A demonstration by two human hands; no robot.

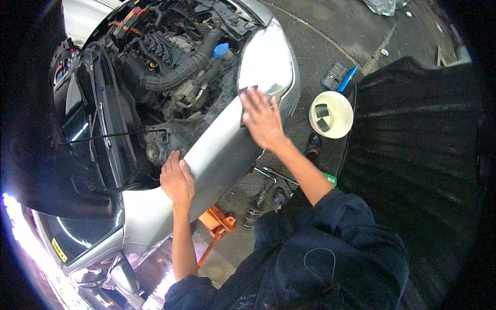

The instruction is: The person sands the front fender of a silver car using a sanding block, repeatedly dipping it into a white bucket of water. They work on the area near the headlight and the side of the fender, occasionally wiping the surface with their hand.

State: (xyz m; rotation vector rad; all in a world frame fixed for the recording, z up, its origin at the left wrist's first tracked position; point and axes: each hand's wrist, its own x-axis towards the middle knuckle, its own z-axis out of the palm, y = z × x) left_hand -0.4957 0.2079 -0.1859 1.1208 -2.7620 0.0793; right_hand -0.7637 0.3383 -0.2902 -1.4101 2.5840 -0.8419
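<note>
My right hand [262,118] lies on the silver front fender [217,138] just behind the headlight [266,61]. Under its fingers it holds a dark piece of sandpaper [243,122] flat against the paint, with only the edges showing. Farther back along the same fender, my left hand [177,178] rests with fingers stretched over the upper edge by the engine bay [175,67], holding nothing.
On the floor to the right stands a cream bucket [344,114] with dark square pieces inside. Beyond it is an open blue tool case [339,77]. An orange floor jack [217,222] and several hand tools [266,178] lie below the fender. A black curtain [413,144] hangs at right.
</note>
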